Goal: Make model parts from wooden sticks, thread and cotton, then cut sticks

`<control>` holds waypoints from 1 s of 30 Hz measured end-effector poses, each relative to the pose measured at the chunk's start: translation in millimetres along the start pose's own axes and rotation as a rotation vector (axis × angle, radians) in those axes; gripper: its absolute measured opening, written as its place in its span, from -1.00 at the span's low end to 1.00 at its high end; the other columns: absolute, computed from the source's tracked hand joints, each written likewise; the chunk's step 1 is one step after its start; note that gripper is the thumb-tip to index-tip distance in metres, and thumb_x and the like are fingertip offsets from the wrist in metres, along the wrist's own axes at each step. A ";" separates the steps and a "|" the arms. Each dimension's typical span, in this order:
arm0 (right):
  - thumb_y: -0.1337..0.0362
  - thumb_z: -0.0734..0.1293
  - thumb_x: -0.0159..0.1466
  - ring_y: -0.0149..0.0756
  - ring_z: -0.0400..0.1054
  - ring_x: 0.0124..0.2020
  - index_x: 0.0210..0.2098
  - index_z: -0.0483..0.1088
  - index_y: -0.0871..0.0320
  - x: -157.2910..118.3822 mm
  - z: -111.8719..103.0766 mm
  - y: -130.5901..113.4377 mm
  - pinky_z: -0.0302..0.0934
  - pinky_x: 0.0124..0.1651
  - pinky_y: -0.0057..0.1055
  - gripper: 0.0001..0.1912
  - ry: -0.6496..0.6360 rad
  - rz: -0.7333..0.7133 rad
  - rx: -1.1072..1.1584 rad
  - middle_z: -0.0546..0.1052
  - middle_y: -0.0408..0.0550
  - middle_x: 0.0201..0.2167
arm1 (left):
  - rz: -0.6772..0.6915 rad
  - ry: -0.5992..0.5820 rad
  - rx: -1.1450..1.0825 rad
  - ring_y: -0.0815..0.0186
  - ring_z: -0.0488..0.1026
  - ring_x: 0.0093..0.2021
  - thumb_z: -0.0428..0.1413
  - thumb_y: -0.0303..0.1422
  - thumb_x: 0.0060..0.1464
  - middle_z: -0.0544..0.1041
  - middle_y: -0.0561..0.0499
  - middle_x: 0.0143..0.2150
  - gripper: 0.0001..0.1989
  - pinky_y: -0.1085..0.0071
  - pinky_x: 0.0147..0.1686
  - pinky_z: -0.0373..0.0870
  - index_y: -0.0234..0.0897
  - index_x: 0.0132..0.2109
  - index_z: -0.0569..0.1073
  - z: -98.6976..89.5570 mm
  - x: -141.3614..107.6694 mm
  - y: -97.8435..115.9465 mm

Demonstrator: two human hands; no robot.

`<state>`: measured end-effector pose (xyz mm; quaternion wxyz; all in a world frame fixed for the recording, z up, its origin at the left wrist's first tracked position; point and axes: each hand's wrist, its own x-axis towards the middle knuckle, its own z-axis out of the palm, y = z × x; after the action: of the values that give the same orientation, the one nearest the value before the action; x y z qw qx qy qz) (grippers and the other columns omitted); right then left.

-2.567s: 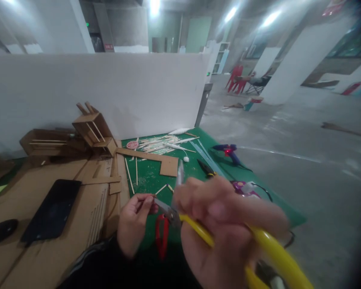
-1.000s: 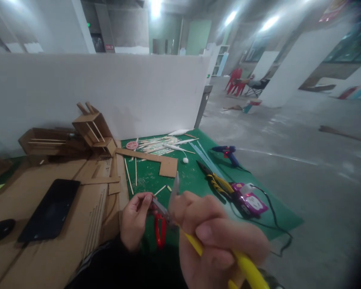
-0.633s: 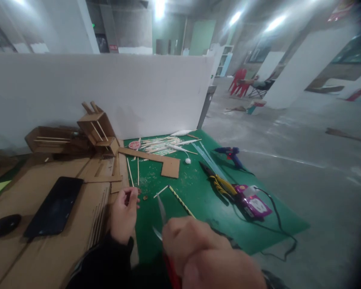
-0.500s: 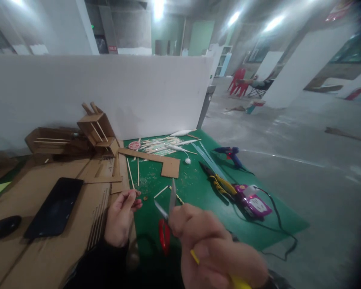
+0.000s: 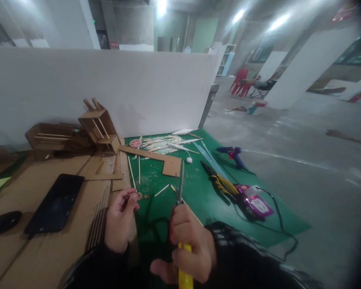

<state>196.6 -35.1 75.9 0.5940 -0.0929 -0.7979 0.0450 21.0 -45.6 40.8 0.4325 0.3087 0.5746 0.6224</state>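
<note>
My left hand [image 5: 122, 218] is closed in a pinch on a small round brown disc [image 5: 139, 196], at the left edge of the green mat. Low in the middle, my right hand [image 5: 191, 243] grips red-handled scissors [image 5: 181, 182], their narrow blades pointing away from me and slightly apart. A yellow bar-shaped handle [image 5: 185, 269] is also held in that palm; what tool it belongs to I cannot make out. On the mat between the hands lies a small brown scrap [image 5: 146, 196]. Beyond the blades is an L-shaped cardboard piece [image 5: 172, 165], with a short stick [image 5: 161, 190] nearer me.
Yellow-handled pliers [image 5: 219, 182], a blue glue gun [image 5: 233, 154] and a purple power block [image 5: 254, 204] with a cable lie right. Loose sticks [image 5: 159, 144] are heaped behind. Leftward are a cardboard model [image 5: 98, 124], a phone [image 5: 55, 202] and a mouse [image 5: 4, 222].
My right hand has drawn back toward me and turned, so the scissors now point up and away. Their blades have come closer together. My left hand keeps the disc nearly in place.
</note>
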 end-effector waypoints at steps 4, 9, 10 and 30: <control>-0.01 0.49 -0.05 -0.34 0.19 -0.41 -0.40 0.23 0.11 -1.1 -2.9 4.8 0.09 -0.44 -0.34 -0.54 -0.140 -0.259 -0.001 0.28 -0.19 -0.42 | 0.071 0.034 0.044 0.37 0.46 -0.32 0.28 -0.10 -0.04 0.54 0.06 -0.34 -0.58 0.47 -0.26 0.42 -0.29 -0.13 0.45 0.6 -2.7 1.2; -0.25 0.36 0.00 -0.32 0.21 -0.44 -0.39 0.30 0.14 -30.8 6.4 14.1 0.02 -0.42 -0.30 -0.43 -0.407 -0.315 0.085 0.34 -0.16 -0.43 | 0.114 0.039 0.059 0.29 0.48 -0.27 0.23 -0.07 0.00 0.53 0.02 -0.31 -0.59 0.42 -0.32 0.49 -0.27 -0.13 0.40 0.0 -5.5 1.3; -0.30 0.33 0.00 -0.31 0.21 -0.44 -0.40 0.31 0.14 -36.8 8.5 15.4 0.01 -0.42 -0.29 -0.40 -0.441 -0.327 0.101 0.35 -0.15 -0.44 | 0.118 0.042 0.062 0.29 0.48 -0.27 0.22 -0.07 0.02 0.53 0.02 -0.31 -0.60 0.43 -0.34 0.49 -0.26 -0.13 0.40 -0.4 -5.4 0.9; 0.02 0.41 0.07 -0.35 0.07 -0.63 -0.73 0.17 0.08 -50.2 30.9 13.2 -0.24 -0.58 -0.37 -0.55 -0.470 -0.234 0.235 0.22 -0.24 -0.70 | 0.100 -0.027 0.088 0.32 0.50 -0.26 0.15 -0.11 0.12 0.51 0.03 -0.28 -0.66 0.42 -0.20 0.47 -0.26 -0.08 0.47 -6.4 -7.3 -0.2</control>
<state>182.2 -31.1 17.4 0.4007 0.0822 -0.9082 0.0885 18.5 -55.0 40.5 0.3945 0.3640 0.5795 0.6132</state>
